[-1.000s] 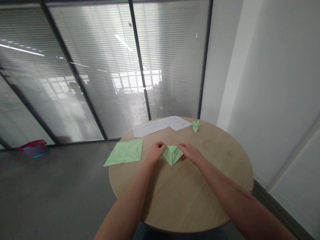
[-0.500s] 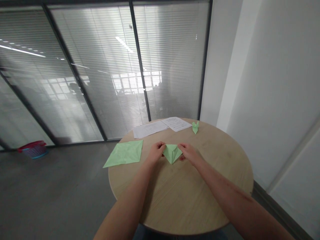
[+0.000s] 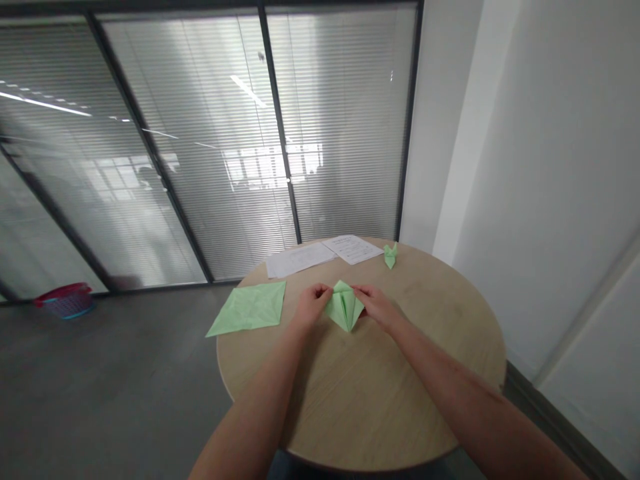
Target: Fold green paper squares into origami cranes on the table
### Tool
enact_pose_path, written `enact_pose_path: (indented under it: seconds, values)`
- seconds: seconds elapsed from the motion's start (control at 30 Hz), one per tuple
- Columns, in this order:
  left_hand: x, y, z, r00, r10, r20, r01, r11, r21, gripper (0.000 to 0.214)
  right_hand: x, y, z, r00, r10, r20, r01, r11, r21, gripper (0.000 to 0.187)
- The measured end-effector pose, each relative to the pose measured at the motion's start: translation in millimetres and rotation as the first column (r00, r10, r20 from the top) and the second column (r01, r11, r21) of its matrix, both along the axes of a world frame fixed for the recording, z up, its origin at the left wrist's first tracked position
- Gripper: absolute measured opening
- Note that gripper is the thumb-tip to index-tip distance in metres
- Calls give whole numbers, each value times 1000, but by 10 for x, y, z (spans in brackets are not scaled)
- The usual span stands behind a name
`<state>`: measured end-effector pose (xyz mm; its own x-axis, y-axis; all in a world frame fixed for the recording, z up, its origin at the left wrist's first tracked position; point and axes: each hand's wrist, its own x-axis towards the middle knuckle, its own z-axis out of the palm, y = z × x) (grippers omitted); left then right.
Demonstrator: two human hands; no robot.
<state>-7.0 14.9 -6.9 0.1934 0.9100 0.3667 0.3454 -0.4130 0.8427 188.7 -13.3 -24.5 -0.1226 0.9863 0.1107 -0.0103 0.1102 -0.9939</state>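
Note:
A folded piece of green paper (image 3: pixel 346 310) is held between my two hands over the middle of the round table. Its lower tip points toward me, and a creased slit runs down its centre. My left hand (image 3: pixel 314 303) pinches its left upper edge with closed fingers. On the other side, my right hand (image 3: pixel 374 303) grips the right upper edge, thumb on top. Some fingertips are hidden behind the paper. To the left lies a larger creased green sheet (image 3: pixel 253 305), flat, with one corner past the table edge.
White printed sheets (image 3: pixel 305 259) lie at the back of the wooden round table (image 3: pixel 385 407). A small folded green paper figure (image 3: pixel 391 255) sits beside them at right. A red and blue basket (image 3: pixel 67 301) stands on the floor near the glass partition. A white wall rises at right.
The folded paper has opened into more of a diamond, with a top point now showing above my hands. My fingers have shifted slightly along its upper edges.

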Motion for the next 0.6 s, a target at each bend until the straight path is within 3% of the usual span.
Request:
enact_pose_path:
  seconds: [0.17,0.37,0.6]
  values:
    - [2,5,12,992,44,115,-45,999,7,14,-26,-54,48,1000,-13,7,13,999,43,38]
    - [5,-31,21,989,-89,120,98,993,-72,14,-3,19,-18,993,-107,38,102,987,123,14]
    - [2,-41,45,982,-94,164,105,993,-56,23,9,56,-47,993,-116,20,112,983,142,22]
